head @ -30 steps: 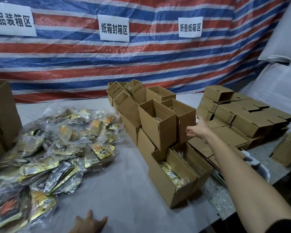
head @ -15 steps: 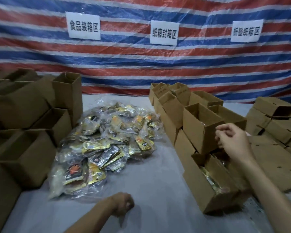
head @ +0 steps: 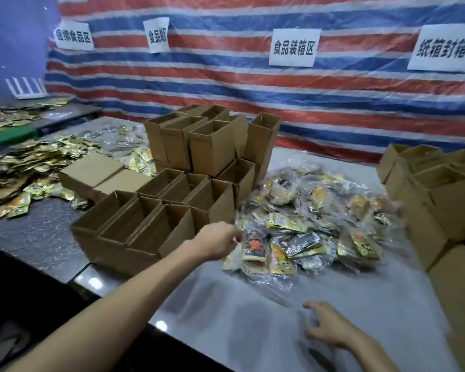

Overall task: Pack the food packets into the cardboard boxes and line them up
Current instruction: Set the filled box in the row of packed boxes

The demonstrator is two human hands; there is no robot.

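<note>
- Left hand stretched out to the near left edge of the heap of food packets, fingers curled against the clear wrapping. Gripping or only touching: impossible to tell behind the knuckles.
- Right hand low at the near right, fingers spread and slack, holding nothing. On or just above the grey table cover; contact unclear.
- Heap in the middle of the table: gold and black packs inside clear bags, between two groups of boxes.
- Open boxes in rows just left of the heap, mouths up, side against side, with the left forearm across their near corner.
- Taller stack of boxes behind those rows, also open at the top.
- More boxes along the right edge, near the heap.
- Loose gold packets spread over the dark counter at the far left.
- Striped sheet with white paper signs at the back.
</note>
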